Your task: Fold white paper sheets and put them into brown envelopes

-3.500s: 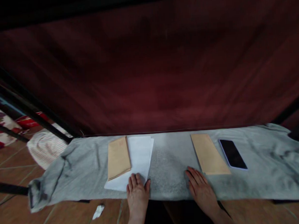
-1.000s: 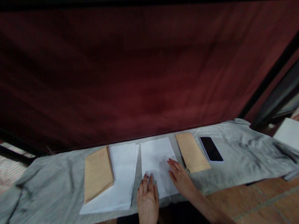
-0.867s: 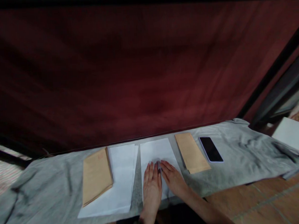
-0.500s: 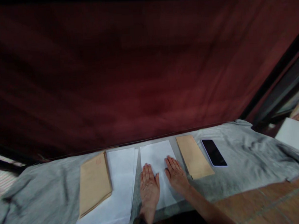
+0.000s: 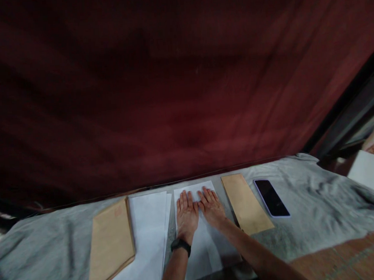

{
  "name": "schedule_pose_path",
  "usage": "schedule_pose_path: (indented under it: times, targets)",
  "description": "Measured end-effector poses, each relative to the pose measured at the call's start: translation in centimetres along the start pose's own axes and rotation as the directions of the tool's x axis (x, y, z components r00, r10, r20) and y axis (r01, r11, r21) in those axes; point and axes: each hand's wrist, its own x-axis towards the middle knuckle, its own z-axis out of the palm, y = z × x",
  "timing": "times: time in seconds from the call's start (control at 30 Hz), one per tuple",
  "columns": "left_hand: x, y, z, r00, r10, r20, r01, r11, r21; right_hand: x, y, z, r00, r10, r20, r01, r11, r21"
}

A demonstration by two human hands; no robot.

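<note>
A white sheet of paper point(image 5: 196, 259) lies lengthwise in front of me on the grey cloth. My left hand point(image 5: 187, 216) rests flat on its upper left part, fingers stretched forward. Beside it, my right hand point(image 5: 212, 209) lies flat on the upper right part with fingers spread. The two thumbs are close together. Right of the sheet is a single brown envelope point(image 5: 245, 203). To the left, a stack of brown envelopes point(image 5: 112, 238) partly covers several more white sheets point(image 5: 150, 224).
A phone point(image 5: 271, 197) with a light purple edge lies right of the single envelope. The grey cloth point(image 5: 303, 192) is wrinkled at both ends. A dark red panel point(image 5: 185, 94) rises behind it. A white flat object point(image 5: 369, 171) is at the far right.
Both hands have slid forward along the sheet towards its far edge and come closer together. The camera view has shifted slightly, and the watch on the left wrist shows more fully.
</note>
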Motion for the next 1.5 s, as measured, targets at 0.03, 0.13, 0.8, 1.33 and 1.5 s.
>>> schedule_pose_path:
  times: [0.03, 0.13, 0.8, 1.33, 1.5]
  targets:
    - [0.0, -0.1, 0.3, 1.0, -0.012, -0.018, 0.012, 1.0, -0.004, 0.1, 0.1, 0.2, 1.0, 0.014, -0.01, -0.014, 1.0, -0.005]
    - [0.2, 0.1, 0.3, 0.999, -0.053, -0.01, 0.053, 0.999, 0.001, 0.8, 0.3, 0.3, 0.998, 0.061, 0.016, -0.06, 0.998, -0.023]
    - [-9.7, 1.0, -2.1, 0.993, 0.115, 0.001, -0.113, 0.981, 0.156, 2.5, 0.1, -0.9, 0.987, 0.089, 0.134, -0.075, 0.992, -0.103]
    - [-14.3, 0.4, -3.2, 0.99, 0.047, -0.13, -0.037, 0.996, 0.08, -13.5, -2.0, -6.1, 0.988, -0.153, -0.009, 0.15, 0.981, -0.119]
    - [-16.8, 0.0, -4.2, 0.986, 0.048, -0.162, -0.036, 0.996, 0.079, -15.6, 0.0, -8.3, 0.976, -0.213, 0.035, 0.216, 0.961, -0.172]
